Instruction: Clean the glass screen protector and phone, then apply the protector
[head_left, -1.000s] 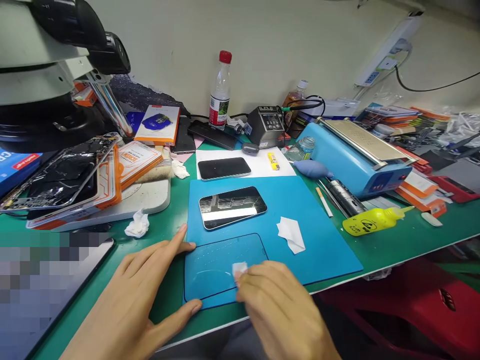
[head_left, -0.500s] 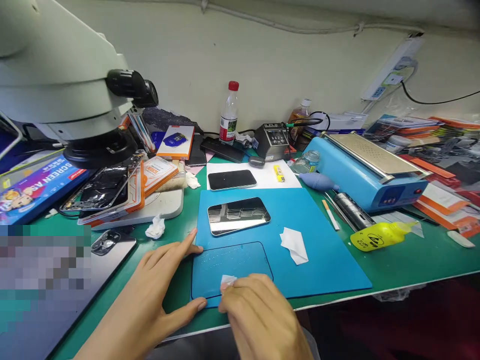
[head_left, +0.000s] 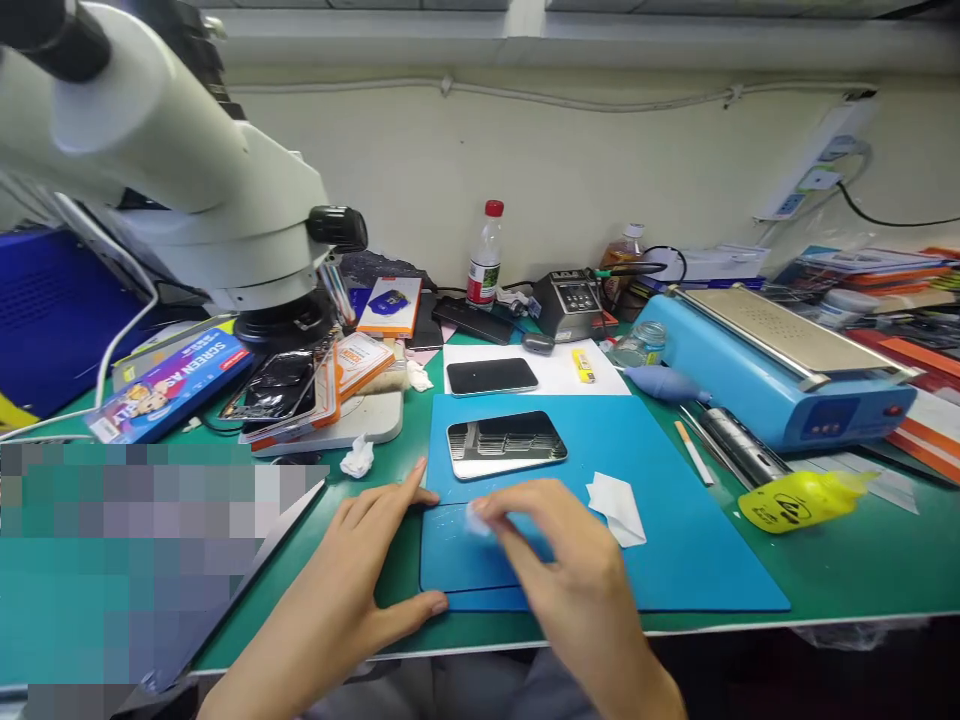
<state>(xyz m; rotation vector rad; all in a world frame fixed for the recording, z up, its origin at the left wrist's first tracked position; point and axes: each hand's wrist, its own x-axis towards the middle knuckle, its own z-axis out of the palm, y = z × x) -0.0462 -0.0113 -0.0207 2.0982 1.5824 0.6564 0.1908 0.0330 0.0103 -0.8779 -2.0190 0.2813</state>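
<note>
A clear glass panel (head_left: 454, 560) lies on the blue mat (head_left: 675, 540) near the table's front edge. My left hand (head_left: 360, 570) is spread open and braces the panel's left side with forefinger and thumb. My right hand (head_left: 562, 570) pinches a small white wipe (head_left: 477, 517) and presses it on the panel's upper part. Just behind the panel lies a phone with a mirror-like screen (head_left: 506, 443). A folded white tissue (head_left: 616, 506) rests to the right of my right hand.
A microscope (head_left: 172, 190) hangs over the left. A blue heating machine (head_left: 780, 365), a yellow bottle (head_left: 802, 498), a black phone on white paper (head_left: 491, 376), a water bottle (head_left: 486, 254) and a soldering station (head_left: 574, 298) crowd the green table (head_left: 862, 570). Boxes and phone parts pile at the left.
My right hand has slid the wipe up the panel, from its lower edge toward its top. The camera has tilted up, so everything sits lower in view. My left hand has stayed put.
</note>
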